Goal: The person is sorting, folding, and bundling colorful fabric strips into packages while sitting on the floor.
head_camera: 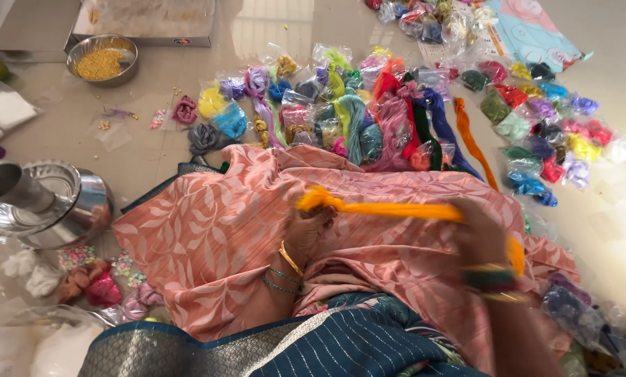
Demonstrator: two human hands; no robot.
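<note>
Many small clear plastic packets of coloured thread [536,132] spread over the floor top centre and right, more clear packets [424,17] bunched at top edge, flat shallow box [145,21] top left, pale blue-pink printed packet [533,31] top right

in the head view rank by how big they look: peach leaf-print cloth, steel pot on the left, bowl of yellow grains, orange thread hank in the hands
1. peach leaf-print cloth
2. steel pot
3. orange thread hank and bowl of yellow grains: unsure, since the hank is long, thin and nearer the camera.
</note>
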